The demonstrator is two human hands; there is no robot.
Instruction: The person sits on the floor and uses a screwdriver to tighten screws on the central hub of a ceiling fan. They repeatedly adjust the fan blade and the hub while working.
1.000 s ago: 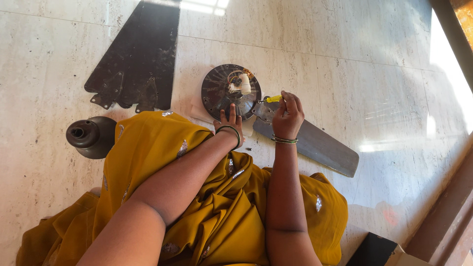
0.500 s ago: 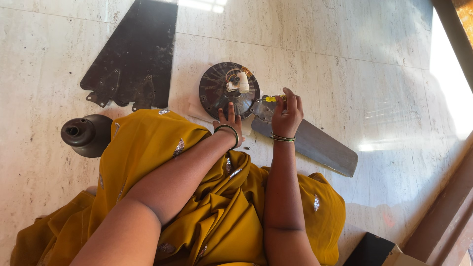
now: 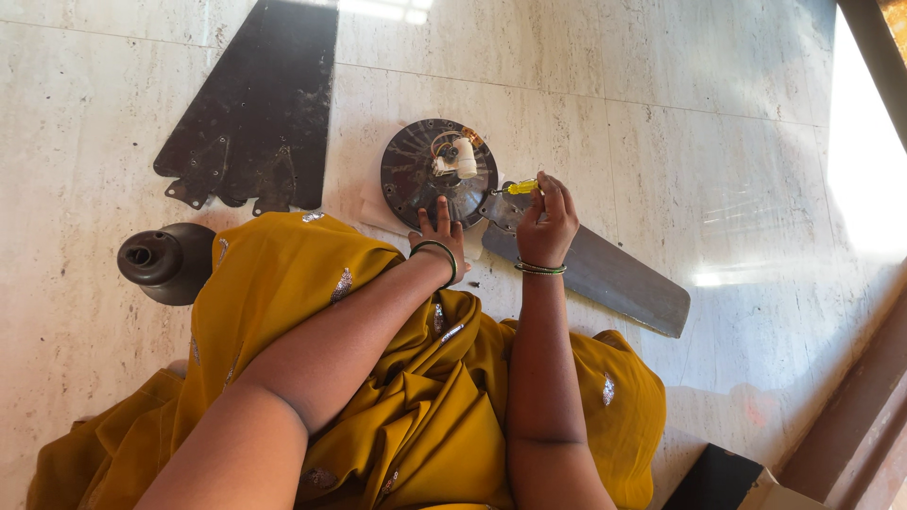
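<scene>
Change since the earlier frames: the view had drifted slightly; both hands had kept their places at the motor hub (image 3: pixel 430 175).

Item 1. Right hand (image 3: pixel 546 225): grip closed around a yellow-handled screwdriver (image 3: pixel 518 188), fingers curled tight on the handle. The tool's long axis ran nearly level, tip pointing toward the hub, where the blade (image 3: pixel 605 274) met it.

Item 2. Left hand (image 3: pixel 437 231): fingers spread flat, holding nothing, pressed on the near rim of the hub. It was the nearer hand to the hub.

Item 3. Hub: round, dark, dusty, lying flat on the floor (image 3: pixel 661 123), with a white part and wires on top.

Item 4. Blade: grey, long, running from the hub's right edge away toward the lower right.

Item 5. Loose blades (image 3: pixel 255 123): dark, stacked, well left of the hub.

Item 6. Dark cup cover (image 3: pixel 162 262): left of the hub, beside the yellow cloth (image 3: pixel 283 302).
</scene>
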